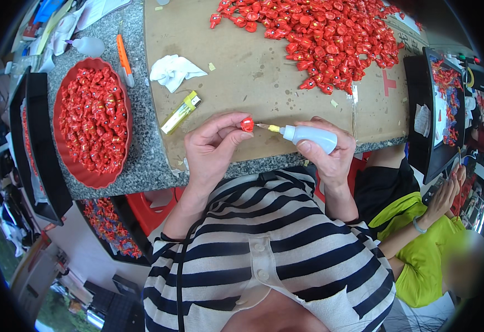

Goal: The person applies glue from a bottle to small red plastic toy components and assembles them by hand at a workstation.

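Between thumb and fingertips, my left hand [215, 143] pinches a small red plastic piece [247, 124] with a pale spot on its face. My right hand [328, 151] is wrapped round a white squeeze bottle [311, 136] lying almost level. Its yellow-based needle tip [268, 127] points left and ends right beside the red piece; whether they touch I cannot tell. Just beyond my left hand a yellow-green lighter [181, 112] lies on the cardboard [264, 72], with a crumpled white tissue [174, 72] behind it.
A large pile of red pieces [330, 39] covers the far right of the cardboard. To the left stand a red scalloped bowl [129, 119] full of similar pieces, an orange cutter knife [124, 58] and another squeeze bottle [89, 46]. A co-worker in a yellow-green top [419, 238] sits at right, near a black tray [419, 99].
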`<state>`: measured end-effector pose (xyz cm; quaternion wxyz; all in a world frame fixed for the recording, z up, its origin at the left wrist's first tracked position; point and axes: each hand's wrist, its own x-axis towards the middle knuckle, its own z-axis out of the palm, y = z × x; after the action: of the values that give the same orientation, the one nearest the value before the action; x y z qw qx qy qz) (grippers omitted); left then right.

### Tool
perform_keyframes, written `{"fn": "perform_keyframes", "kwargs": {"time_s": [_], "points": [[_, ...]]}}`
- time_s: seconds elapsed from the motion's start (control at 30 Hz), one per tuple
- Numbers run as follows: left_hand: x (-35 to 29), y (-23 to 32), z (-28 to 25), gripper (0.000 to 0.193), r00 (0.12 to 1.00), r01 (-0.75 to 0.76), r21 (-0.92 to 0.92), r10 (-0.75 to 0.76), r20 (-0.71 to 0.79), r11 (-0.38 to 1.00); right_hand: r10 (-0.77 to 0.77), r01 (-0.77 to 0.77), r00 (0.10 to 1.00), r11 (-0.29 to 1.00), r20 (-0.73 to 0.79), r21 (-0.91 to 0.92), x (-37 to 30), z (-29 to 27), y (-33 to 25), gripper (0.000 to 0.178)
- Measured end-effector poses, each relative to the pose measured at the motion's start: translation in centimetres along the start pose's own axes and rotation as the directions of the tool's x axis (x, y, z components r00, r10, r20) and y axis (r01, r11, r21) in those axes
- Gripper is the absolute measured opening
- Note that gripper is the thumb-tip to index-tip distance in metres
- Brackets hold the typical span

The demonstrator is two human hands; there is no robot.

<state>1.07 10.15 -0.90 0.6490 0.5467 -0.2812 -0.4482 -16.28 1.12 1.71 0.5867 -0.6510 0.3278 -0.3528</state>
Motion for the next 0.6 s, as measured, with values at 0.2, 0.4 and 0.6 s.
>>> {"fn": "perform_keyframes", "kwargs": {"time_s": [0.2, 0.4, 0.6], "points": [[0.16, -0.07, 0.03, 0.022, 1.0, -0.024, 0.023, 0.024, 0.007, 0.999, 0.067, -0.067, 0.998, 0.998, -0.014, -0.016, 0.19, 0.04, -0.11, 0.025], [0.23, 0.07, 0.17, 0.024, 1.0, -0.014, 0.011, 0.013, 0.019, 1.0, 0.027, -0.027, 1.0, 1.0, -0.006, -0.011, 0.27, -0.14, 0.16, 0.025], [0.3, 0.15, 0.21, 0.025, 0.999, 0.0, 0.016, -0.001, 0.043, 1.0, 0.045, -0.045, 0.999, 0.999, -0.001, -0.014, 0.34, 0.01, 0.25, 0.025]]}}
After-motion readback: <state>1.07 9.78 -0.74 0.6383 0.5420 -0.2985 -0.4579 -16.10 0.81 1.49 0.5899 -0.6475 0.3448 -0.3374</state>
